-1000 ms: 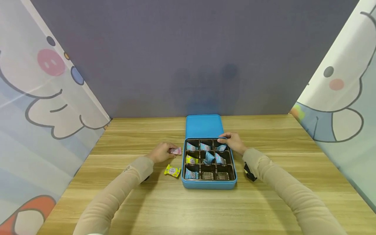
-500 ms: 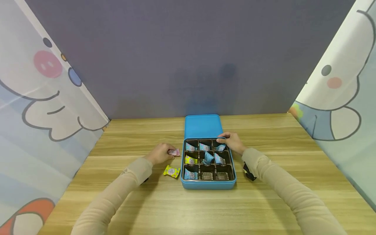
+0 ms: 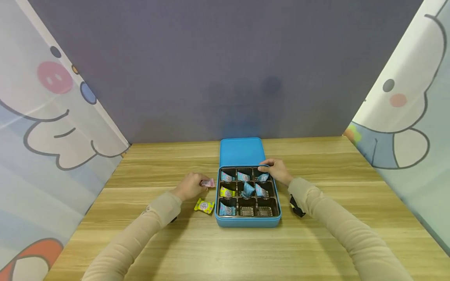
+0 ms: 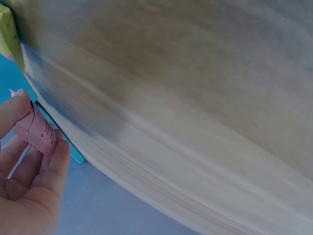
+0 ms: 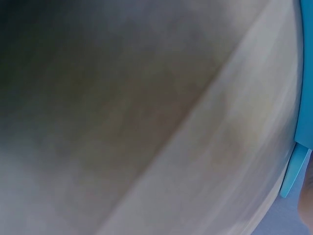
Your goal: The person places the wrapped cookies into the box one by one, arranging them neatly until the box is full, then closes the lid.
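My left hand (image 3: 191, 186) pinches a pink wrapped candy (image 3: 208, 183) just left of the blue box (image 3: 248, 222). In the left wrist view, the pink wrapper (image 4: 38, 130) sits between thumb and fingers. A yellow wrapped candy (image 3: 204, 206) lies on the table in front of this hand. The box stands with its lid laid back, and a dark tray inside divides it into several compartments. Blue candies and one yellow candy (image 3: 227, 192) fill all but the front middle and front right compartments. My right hand (image 3: 277, 171) grips the box's back right corner, thumb over the rim.
The open blue lid (image 3: 241, 151) lies behind the box, near a grey back panel (image 3: 175, 78). Cartoon-printed sheets (image 3: 404, 117) stand at both sides of the wooden table (image 3: 316, 242). A black strap (image 3: 297, 207) shows under the right sleeve.
The head view has shifted slightly. Both hands keep their places, the left with the pink candy, the right at the box corner.
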`<state>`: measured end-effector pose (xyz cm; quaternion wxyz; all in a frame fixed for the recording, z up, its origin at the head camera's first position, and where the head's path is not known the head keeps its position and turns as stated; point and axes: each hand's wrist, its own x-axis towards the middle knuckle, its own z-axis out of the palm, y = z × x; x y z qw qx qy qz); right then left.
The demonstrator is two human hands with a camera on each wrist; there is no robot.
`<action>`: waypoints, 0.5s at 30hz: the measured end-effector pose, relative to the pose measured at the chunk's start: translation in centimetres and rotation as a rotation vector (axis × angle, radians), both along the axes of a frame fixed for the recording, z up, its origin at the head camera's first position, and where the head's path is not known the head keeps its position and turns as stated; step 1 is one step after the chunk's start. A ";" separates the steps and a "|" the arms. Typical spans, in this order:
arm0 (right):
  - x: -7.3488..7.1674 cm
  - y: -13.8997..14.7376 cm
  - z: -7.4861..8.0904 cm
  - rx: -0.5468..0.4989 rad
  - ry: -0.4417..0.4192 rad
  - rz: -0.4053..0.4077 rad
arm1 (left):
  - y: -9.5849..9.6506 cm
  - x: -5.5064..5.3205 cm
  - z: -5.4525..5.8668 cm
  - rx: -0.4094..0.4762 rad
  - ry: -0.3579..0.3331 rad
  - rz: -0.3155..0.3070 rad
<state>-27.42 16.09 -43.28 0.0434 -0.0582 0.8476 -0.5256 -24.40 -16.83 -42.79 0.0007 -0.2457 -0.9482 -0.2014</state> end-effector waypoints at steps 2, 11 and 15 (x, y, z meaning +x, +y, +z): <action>0.0 0.0 0.0 -0.003 -0.006 -0.003 | 0.1 0.2 0.1 0.009 -0.002 0.007; -0.1 0.0 -0.1 -0.012 -0.015 0.007 | 0.4 0.9 0.3 0.049 0.045 0.032; 0.0 0.1 0.0 -0.013 -0.004 0.013 | 0.1 1.0 0.2 0.058 0.044 0.035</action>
